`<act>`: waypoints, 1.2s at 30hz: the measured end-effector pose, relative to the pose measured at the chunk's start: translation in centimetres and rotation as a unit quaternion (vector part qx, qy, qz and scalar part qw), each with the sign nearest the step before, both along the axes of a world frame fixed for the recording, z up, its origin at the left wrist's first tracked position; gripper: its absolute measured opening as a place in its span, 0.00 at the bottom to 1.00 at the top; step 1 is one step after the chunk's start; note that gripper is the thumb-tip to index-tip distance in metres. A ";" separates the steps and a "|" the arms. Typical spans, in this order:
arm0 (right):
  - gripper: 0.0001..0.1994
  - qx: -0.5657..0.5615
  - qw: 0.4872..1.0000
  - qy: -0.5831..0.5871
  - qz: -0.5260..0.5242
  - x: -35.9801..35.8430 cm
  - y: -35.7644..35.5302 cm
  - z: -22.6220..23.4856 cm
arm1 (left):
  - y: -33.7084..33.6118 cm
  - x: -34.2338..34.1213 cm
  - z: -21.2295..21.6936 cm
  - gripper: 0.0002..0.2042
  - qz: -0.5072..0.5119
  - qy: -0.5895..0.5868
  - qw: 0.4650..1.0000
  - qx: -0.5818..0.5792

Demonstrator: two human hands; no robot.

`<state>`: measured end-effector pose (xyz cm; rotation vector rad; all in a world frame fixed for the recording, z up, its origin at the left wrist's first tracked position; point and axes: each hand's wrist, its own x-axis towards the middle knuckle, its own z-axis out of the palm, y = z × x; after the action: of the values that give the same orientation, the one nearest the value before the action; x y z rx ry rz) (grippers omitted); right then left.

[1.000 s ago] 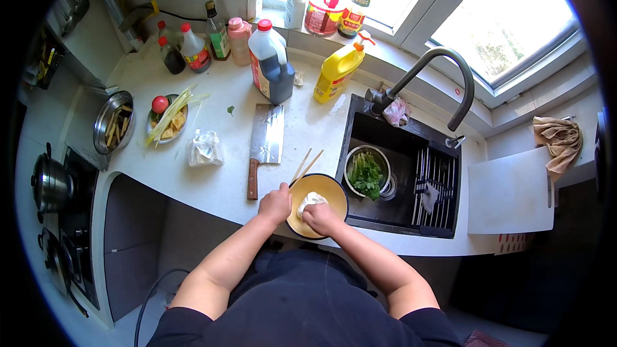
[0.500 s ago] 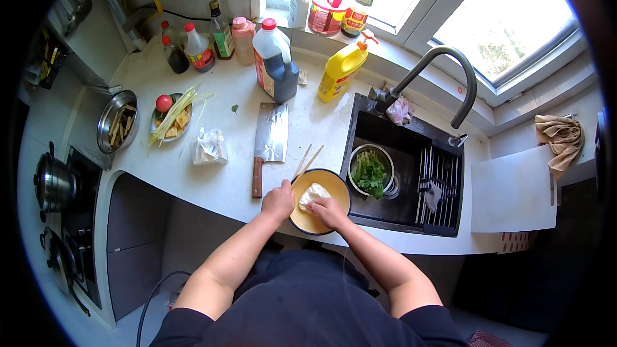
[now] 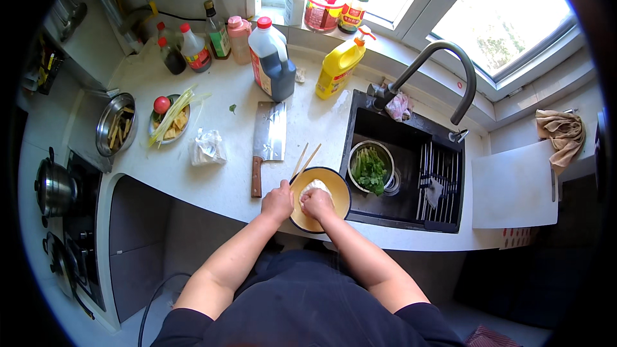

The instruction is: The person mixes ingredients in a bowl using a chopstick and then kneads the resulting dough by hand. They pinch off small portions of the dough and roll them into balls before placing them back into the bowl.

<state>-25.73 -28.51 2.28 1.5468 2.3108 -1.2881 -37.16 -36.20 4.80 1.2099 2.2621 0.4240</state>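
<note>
Right hand: fingers closed on white dough | left hand: fingers curled, grips yellow bowl rim at 9 o'clock | cleaver on bench at 11 o'clock.

Cleaver left of bowl

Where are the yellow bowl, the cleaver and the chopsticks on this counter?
yellow bowl (image 3: 340,197): head view, bare right side of its inner wall.
cleaver (image 3: 270,132): head view, middle of the flat blade.
chopsticks (image 3: 304,160): head view, mid-length of the pair, above the bowl.
</note>
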 end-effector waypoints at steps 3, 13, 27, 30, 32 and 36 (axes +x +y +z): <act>0.09 0.004 0.997 0.059 0.055 1.2 0.6 0.7 | 0.0 0.2 -0.3 0.12 0.003 0.007 1.000 -0.001; 0.09 0.244 0.964 0.098 0.048 2.4 3.6 1.7 | 0.2 0.9 0.6 0.12 -0.001 0.002 1.000 -0.009; 0.05 0.247 0.932 0.054 0.261 5.3 -0.7 0.9 | 0.2 0.6 0.1 0.11 0.014 0.009 1.000 0.004; 0.08 0.145 0.953 0.114 0.241 5.5 0.3 1.7 | -0.1 0.5 0.0 0.11 0.017 0.009 1.000 -0.003; 0.10 -0.009 0.974 0.151 0.168 5.6 1.6 5.3 | 0.3 0.2 0.1 0.11 0.019 0.009 1.000 -0.006; 0.08 0.206 0.956 0.187 0.087 5.4 2.1 7.9 | 0.1 0.4 0.1 0.10 0.024 0.002 1.000 -0.001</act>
<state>-20.35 -26.43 10.17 1.2247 3.0380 -1.1942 -36.77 -36.15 4.87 1.1591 2.2971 0.4387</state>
